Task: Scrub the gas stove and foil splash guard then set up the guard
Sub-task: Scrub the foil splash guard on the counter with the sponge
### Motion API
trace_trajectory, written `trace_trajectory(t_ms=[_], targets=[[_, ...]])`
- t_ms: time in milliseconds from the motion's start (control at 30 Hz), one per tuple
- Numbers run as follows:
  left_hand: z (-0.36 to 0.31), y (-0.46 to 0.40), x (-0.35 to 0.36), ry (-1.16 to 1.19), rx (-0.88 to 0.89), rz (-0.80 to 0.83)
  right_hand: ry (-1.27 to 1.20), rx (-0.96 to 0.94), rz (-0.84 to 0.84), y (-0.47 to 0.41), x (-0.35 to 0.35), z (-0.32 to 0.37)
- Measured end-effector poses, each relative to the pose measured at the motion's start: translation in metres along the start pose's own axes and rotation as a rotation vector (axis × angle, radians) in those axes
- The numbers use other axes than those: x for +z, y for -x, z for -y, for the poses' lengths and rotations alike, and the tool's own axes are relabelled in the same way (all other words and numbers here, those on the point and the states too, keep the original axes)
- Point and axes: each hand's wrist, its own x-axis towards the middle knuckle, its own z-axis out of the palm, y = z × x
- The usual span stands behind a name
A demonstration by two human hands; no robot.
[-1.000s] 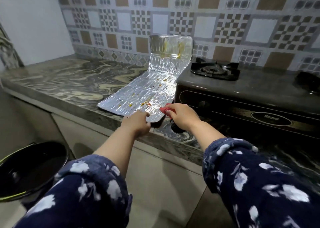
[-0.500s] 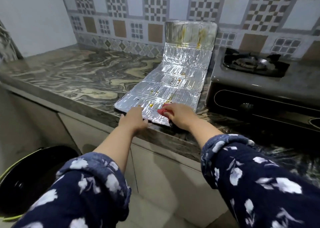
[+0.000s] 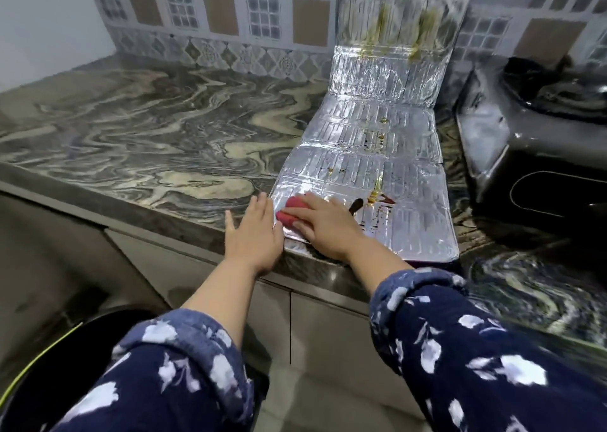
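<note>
The foil splash guard [image 3: 371, 155] lies mostly flat on the marble counter, its far panel propped up against the tiled wall. Yellow-brown grease stains mark it. My right hand [image 3: 325, 228] presses a red scrubber [image 3: 290, 213] onto the guard's near left corner. My left hand [image 3: 254, 234] lies flat with fingers spread on the counter, touching the guard's left edge. The black gas stove [image 3: 532, 142] stands to the right of the guard.
The marble counter [image 3: 147, 142] stretches to the left, ending at a white wall. Patterned tiles back the counter. A black bin with a yellow-green rim [image 3: 39, 366] sits on the floor at lower left, below the cabinet fronts [image 3: 328, 333].
The view has moved closer and to the left. My right hand with the red scrubber slid left onto the guard's near left corner. My left hand opened flat beside the guard's edge.
</note>
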Motion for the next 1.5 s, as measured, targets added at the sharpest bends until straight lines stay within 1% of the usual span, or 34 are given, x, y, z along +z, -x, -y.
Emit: trace_trajectory(t_ms=[100, 367, 500, 567, 600, 667, 700, 767, 833, 900, 967, 1067, 1233, 1367, 1433, 1500], targets=[[-0.001, 0.001, 0.005, -0.012, -0.001, -0.069, -0.026, 0.033, 0.015, -0.011, -0.001, -0.001], [0.0, 0.002, 0.007, -0.035, -0.004, -0.111, -0.047, 0.126, 0.007, -0.052, -0.006, -0.023], [-0.002, 0.002, 0.006, -0.029, -0.023, -0.094, -0.051, 0.174, -0.006, -0.069, -0.005, -0.037], [-0.002, 0.001, 0.004, -0.026, -0.039, -0.065, -0.007, 0.171, -0.065, -0.073, -0.006, -0.04], [-0.002, 0.001, 0.003, -0.025, -0.051, -0.047, -0.011, 0.157, -0.111, -0.073, -0.007, -0.04], [-0.004, -0.001, 0.001, -0.021, -0.078, -0.01, -0.097, 0.099, -0.174, -0.065, -0.01, -0.035], [-0.005, -0.001, -0.001, -0.022, -0.092, 0.013, -0.131, 0.05, -0.168, -0.059, -0.009, -0.032], [-0.009, -0.003, -0.006, -0.028, -0.124, 0.061, -0.086, -0.097, -0.122, -0.045, -0.007, -0.029], [-0.009, -0.002, -0.007, -0.04, -0.122, 0.099, -0.069, -0.225, -0.112, -0.037, -0.001, -0.03], [-0.009, -0.005, -0.007, -0.054, -0.132, 0.111, -0.095, -0.276, -0.046, -0.046, -0.002, -0.037], [-0.009, -0.005, -0.006, -0.07, -0.139, 0.091, -0.066, -0.258, -0.008, -0.061, -0.004, -0.042], [-0.008, -0.004, -0.003, -0.08, -0.145, 0.069, -0.043, -0.186, -0.021, -0.09, -0.006, -0.054], [-0.005, -0.005, 0.0, -0.061, -0.137, 0.05, -0.017, -0.066, 0.006, -0.129, -0.014, -0.087], [-0.004, -0.005, 0.002, -0.054, -0.13, 0.035, 0.001, 0.026, -0.013, -0.155, -0.018, -0.11], [-0.003, -0.005, 0.002, -0.052, -0.131, 0.035, 0.013, 0.07, -0.001, -0.162, -0.018, -0.112], [-0.003, -0.005, 0.002, -0.057, -0.127, 0.043, -0.038, 0.096, 0.025, -0.158, -0.019, -0.103]])
